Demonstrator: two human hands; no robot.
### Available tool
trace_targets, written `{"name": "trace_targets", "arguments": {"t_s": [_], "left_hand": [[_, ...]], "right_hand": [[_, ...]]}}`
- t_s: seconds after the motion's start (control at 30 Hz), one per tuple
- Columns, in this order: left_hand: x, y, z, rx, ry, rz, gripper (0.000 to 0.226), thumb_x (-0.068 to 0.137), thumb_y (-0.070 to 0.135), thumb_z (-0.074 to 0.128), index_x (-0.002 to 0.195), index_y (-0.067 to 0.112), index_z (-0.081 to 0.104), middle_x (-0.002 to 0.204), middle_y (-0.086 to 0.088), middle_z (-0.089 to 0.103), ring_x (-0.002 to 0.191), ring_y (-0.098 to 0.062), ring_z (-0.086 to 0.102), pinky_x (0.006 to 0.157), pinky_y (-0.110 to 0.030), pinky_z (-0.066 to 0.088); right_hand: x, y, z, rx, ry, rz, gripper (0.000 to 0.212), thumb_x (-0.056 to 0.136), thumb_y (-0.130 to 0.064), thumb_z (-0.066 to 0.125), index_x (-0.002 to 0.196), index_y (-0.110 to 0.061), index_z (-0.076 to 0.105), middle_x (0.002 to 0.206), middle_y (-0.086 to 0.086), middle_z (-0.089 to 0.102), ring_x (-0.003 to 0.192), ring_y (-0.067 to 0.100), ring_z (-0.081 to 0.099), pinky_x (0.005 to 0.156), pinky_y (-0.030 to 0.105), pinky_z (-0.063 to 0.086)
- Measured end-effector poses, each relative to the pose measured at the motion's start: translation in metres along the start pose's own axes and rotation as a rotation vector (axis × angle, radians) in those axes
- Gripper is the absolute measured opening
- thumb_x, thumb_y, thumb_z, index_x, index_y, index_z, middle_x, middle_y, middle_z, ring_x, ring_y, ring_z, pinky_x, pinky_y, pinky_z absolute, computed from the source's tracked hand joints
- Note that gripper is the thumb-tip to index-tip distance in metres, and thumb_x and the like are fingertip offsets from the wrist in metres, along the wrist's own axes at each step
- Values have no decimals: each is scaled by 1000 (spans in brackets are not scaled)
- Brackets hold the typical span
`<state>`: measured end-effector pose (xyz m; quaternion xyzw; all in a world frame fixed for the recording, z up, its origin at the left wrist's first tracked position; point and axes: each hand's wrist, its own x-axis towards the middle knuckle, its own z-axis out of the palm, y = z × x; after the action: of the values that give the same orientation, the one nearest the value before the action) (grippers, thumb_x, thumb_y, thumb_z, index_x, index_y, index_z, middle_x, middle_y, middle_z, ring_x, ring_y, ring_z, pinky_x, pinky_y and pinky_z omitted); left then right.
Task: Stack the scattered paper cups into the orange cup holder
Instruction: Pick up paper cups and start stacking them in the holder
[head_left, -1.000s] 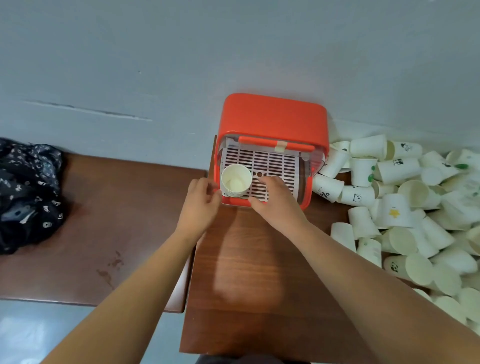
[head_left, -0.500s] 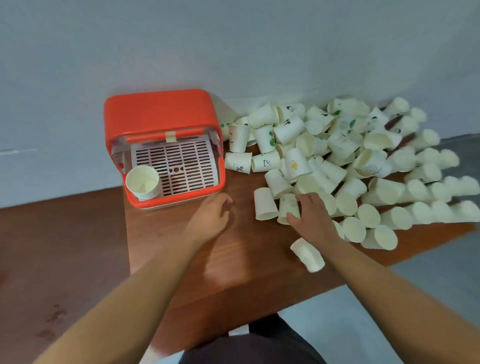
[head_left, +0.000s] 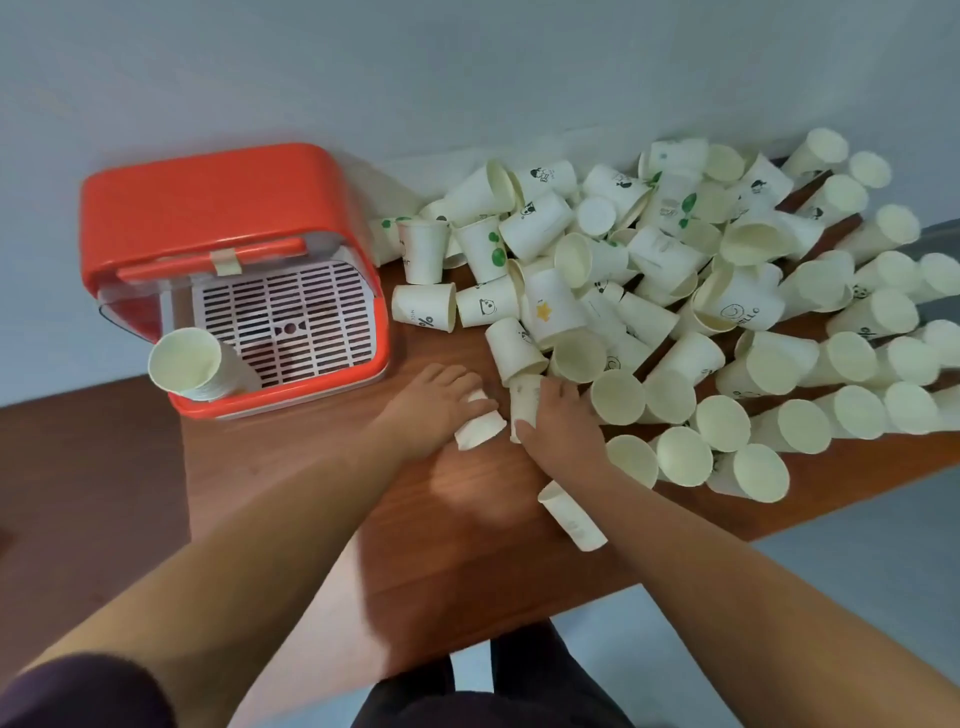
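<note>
1. Paper cups (head_left: 675, 291): white, some carrying small green or black prints, lying heaped against the wall on the table's right side.
2. Nested stack (head_left: 192, 364) is leaning in the orange cup holder (head_left: 208, 208), front-left corner.
3. Left hand (head_left: 431, 410) is curling its fingers over a tipped cup (head_left: 480, 428) just right of the holder.
4. Right hand (head_left: 563, 423) is clamping thumb and fingers round a second cup (head_left: 524, 400) at the heap's near edge.
5. Stray cup (head_left: 571, 514) is lying on the brown table (head_left: 467, 561).
</note>
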<state>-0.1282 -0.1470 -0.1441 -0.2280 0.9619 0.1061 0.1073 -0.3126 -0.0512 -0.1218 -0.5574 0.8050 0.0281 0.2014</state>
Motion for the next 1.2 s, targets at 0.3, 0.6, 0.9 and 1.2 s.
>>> {"name": "trace_targets", "arguments": {"t_s": [0.3,0.6,0.9,1.2], "left_hand": [[-54,4,29,-227,146,-341,69,76,39,75,138,22,50,138,-1,53,123,-27,51,94,-42,34],[-120,13,3,-1246,762,-929,85,76,15,85,141,44,38,135,10,55,118,-10,56,94,-23,47],[-206,-29,-54,-1220,1160,-1059,74,80,23,82,140,40,41,135,18,53,110,-10,63,90,-25,53],[-228,-99,-71,-1111,1199,-1054,73,78,12,84,134,20,38,124,6,53,106,-2,60,78,-6,47]], "right_hand": [[4,5,17,20,-111,-143,67,83,-40,67,137,-13,38,118,11,51,104,32,55,86,42,48],[3,-71,-30,564,-229,-191,72,73,-32,78,134,-16,43,122,0,54,102,15,58,79,28,52],[8,-165,-65,661,-260,-325,61,80,-29,75,131,-22,40,118,-5,49,95,7,56,60,16,41],[11,-213,-71,673,-234,-342,59,85,-33,71,132,-25,36,114,-8,48,88,-3,53,61,15,43]]}}
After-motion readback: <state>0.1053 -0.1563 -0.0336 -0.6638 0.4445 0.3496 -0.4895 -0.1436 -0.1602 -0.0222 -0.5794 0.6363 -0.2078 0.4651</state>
